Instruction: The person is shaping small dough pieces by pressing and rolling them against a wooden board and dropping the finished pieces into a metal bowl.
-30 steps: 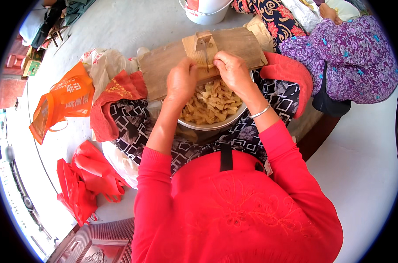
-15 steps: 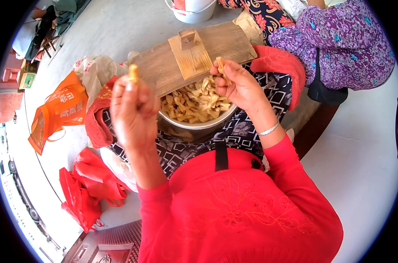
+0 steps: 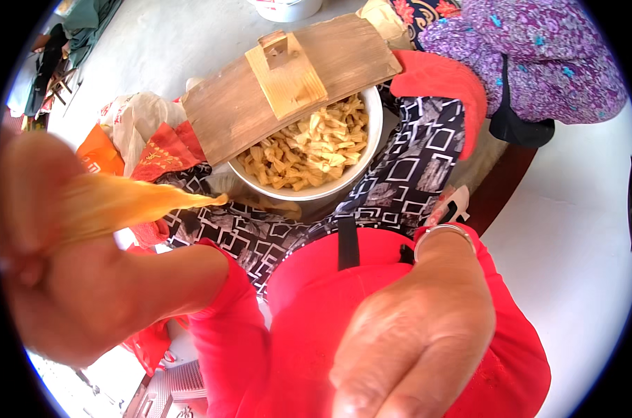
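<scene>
– Our left hand (image 3: 86,292), in the head view, looms large and blurred at the left of the frame. What is it doing?

– Pinching: thumb and fingers are pressed together on one yellow strip (image 3: 124,203), whose narrow tip points toward the middle of the frame.

– And our right hand (image 3: 420,334)?

– Bottom of the frame, right of centre, its back facing us, a silver bracelet (image 3: 445,228) at the wrist. Its fingertips run out at the lower edge, so we can't tell whether they hold anything.

– Where are the others?

– Yellow pieces (image 3: 305,150) lie heaped in the white basin (image 3: 377,129), upper centre. A board (image 3: 218,115) slants across the basin's far side, with a pale wooden block (image 3: 288,80) on it.

– Which step are we at?

– We'd judge we're handling a single strip on its own, away from both block and heap.

– So what would the next move call for?

– A light pinch, we think, as the strip looks thin and soft. Over the basin, our fingers need only part; at the block, we'd have to guide the tip.
</scene>
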A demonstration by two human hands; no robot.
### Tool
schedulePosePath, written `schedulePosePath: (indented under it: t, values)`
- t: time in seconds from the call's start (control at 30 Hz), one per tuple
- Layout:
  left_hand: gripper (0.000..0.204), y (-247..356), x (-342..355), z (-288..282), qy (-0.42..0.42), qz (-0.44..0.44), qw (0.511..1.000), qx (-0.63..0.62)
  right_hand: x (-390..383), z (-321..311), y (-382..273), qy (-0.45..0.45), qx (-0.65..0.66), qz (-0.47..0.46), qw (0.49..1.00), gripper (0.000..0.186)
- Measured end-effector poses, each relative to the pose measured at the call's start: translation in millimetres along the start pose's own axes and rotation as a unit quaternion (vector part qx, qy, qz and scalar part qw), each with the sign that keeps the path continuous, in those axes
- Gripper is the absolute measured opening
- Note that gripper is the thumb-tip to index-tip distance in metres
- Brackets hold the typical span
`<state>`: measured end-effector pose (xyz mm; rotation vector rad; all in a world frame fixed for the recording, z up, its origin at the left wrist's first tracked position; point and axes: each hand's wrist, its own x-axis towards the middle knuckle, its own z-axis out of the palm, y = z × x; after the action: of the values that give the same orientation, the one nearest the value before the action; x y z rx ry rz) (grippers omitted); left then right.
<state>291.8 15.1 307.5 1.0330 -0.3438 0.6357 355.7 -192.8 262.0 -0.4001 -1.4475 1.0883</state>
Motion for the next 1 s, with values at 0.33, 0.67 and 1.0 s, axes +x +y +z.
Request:
schedulePosePath:
  t: [0.33,0.67,1.0]
  values:
    - [0.017,-147.0,-123.2,-48.7,0.173,-0.328,0.883,0.288,-73.0,-56.4,71.3,0.313,-0.617,0.185,0.698,0.037]
    - [0.014,-164.3,-133.3,-41.2,0.029,-0.418,0.843,0.337,-101.0,-83.2,111.9,0.341,-0.598,0.307,0.658,0.028]
    - [0.03,-187.0,-150.4,-29.3,0.12,-0.341,0.911,0.198,-97.4,-40.2,104.3,0.446,-0.041,0.262,0.855,0.019]
